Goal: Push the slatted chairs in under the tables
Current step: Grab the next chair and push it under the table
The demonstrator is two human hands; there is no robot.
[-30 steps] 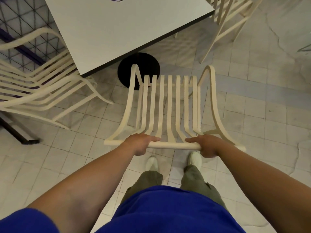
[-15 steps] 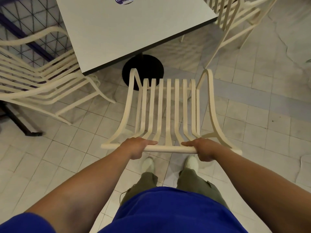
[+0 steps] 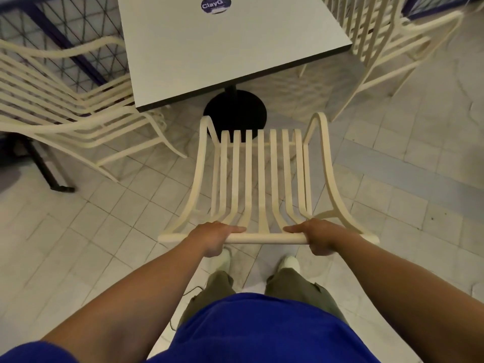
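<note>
A cream slatted chair (image 3: 262, 179) stands directly in front of me, its seat facing the white square table (image 3: 230, 43). My left hand (image 3: 213, 238) and my right hand (image 3: 318, 238) both grip the chair's top back rail (image 3: 264, 239), one on each side of its middle. The chair's front edge lies just short of the table's black round base (image 3: 235, 110) and its near edge. My feet stand behind the chair.
A second slatted chair (image 3: 65, 106) sits at the table's left side, a third (image 3: 387, 40) at its right. A wire mesh fence (image 3: 65, 27) with blue bars runs along the far left. A black leg (image 3: 44, 166) stands on the tiled floor at left.
The chair, held by both hands, has slid forward toward the table. More of the tabletop and its round sticker has come into view.
</note>
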